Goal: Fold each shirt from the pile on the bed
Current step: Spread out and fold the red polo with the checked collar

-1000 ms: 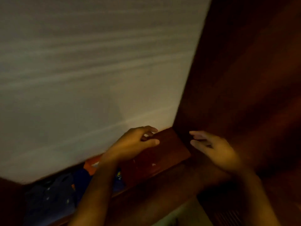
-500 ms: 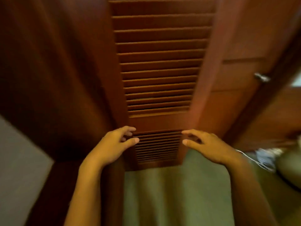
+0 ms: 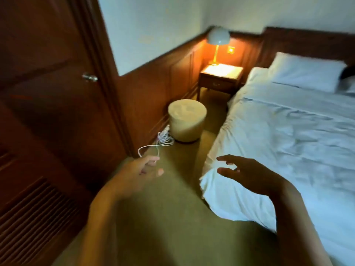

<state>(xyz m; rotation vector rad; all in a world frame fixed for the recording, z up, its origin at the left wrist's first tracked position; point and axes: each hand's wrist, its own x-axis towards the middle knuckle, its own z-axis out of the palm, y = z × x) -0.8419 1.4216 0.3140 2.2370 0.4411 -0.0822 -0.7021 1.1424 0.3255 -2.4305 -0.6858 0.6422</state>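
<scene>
Two hands (image 3: 134, 175) (image 3: 253, 175), one bed (image 3: 288, 141), one lamp (image 3: 219, 38), one nightstand (image 3: 221, 79), one stool (image 3: 186, 123), one cable (image 3: 163, 139).

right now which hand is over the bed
The right hand, fingers spread above the bed at its near corner; the left hand is over the carpet.

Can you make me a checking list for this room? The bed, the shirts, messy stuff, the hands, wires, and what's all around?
Surface: bed with rumpled white sheets; a pillow lies at its head.
Job's things: nothing seen; no shirts are in view.
Clutter: round cream object, maybe a stool, on the carpet by the wall.
Grippers: left hand and right hand are both open and hold nothing; the right is over the bed's near corner.
Cables: white cable coiled on the carpet beside the round cream object.
Surroundings: wooden door, lit lamp on a nightstand.
</scene>
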